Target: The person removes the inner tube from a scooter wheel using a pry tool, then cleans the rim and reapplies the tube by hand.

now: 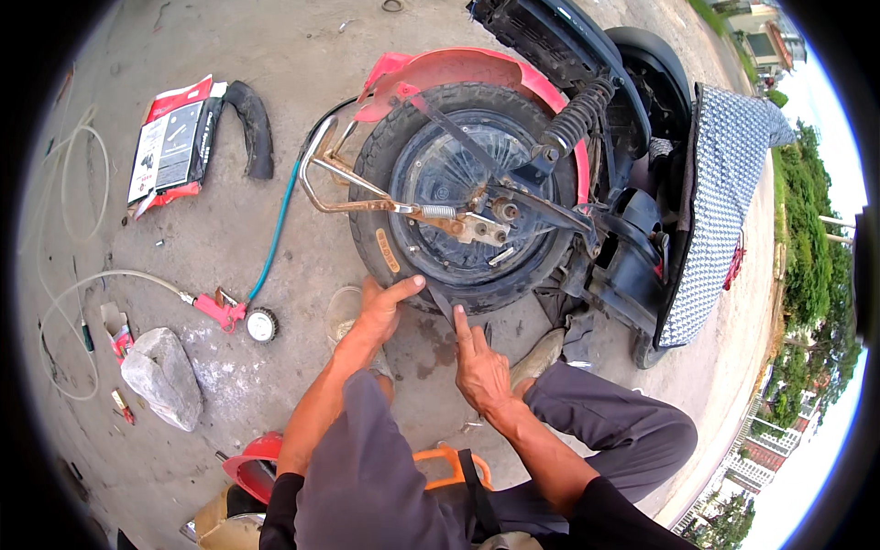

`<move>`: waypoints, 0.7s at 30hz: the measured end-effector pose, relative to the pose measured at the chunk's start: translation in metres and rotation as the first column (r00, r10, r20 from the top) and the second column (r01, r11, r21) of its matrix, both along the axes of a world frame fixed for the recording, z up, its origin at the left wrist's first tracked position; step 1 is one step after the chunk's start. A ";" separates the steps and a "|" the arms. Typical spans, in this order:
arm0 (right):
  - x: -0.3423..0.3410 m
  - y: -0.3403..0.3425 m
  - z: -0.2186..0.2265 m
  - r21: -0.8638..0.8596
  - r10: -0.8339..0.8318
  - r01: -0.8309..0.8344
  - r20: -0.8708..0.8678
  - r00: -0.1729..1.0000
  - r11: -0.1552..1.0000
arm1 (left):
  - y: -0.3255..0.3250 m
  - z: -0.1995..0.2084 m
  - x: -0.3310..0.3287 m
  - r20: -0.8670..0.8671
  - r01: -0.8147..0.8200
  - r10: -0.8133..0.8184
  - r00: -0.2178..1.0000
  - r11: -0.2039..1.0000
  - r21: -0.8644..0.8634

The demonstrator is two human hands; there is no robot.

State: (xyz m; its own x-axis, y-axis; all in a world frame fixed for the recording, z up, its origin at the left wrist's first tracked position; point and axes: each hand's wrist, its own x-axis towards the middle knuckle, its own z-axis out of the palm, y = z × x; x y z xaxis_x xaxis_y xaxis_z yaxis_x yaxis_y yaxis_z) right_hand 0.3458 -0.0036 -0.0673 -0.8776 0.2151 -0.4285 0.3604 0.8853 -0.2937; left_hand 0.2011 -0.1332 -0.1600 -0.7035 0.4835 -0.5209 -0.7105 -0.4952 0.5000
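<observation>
A scooter wheel with a black tyre [374, 197] and a dark hub [449, 170] lies in front of me, under a red mudguard [458, 64]. My left hand [379, 310] grips the tyre's near edge, its thumb pressed on the sidewall and its fingers mostly hidden behind. Held in my right hand [483, 368] is a flat metal tyre lever [441, 301], index finger stretched along it. The lever's far end reaches the seam between tyre and rim; whether it is tucked under the bead I cannot tell. A rusty kickstand [353, 188] crosses the wheel's left side.
On the ground at left are a red tyre inflator [220, 310] with a round gauge [262, 324] and hoses, a grey stone [162, 378], a printed package [174, 142] and a curved black rubber piece [249, 128]. A shock absorber [577, 115] and patterned cover [715, 211] stand right.
</observation>
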 end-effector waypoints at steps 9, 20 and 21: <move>-0.079 0.113 0.050 0.238 0.322 -0.252 -0.328 0.888 0.938 | -0.011 0.031 -0.060 -0.174 -0.143 0.105 0.979 0.964 -0.224; -0.114 0.125 0.046 0.092 0.390 -0.379 -0.267 0.881 0.921 | -0.011 0.080 -0.031 -0.522 -0.507 -0.848 -0.089 0.490 -0.709; -0.116 0.122 0.045 0.088 0.383 -0.374 -0.266 0.884 0.923 | -0.008 0.081 -0.033 -0.577 -0.502 -0.814 -0.072 0.529 -0.684</move>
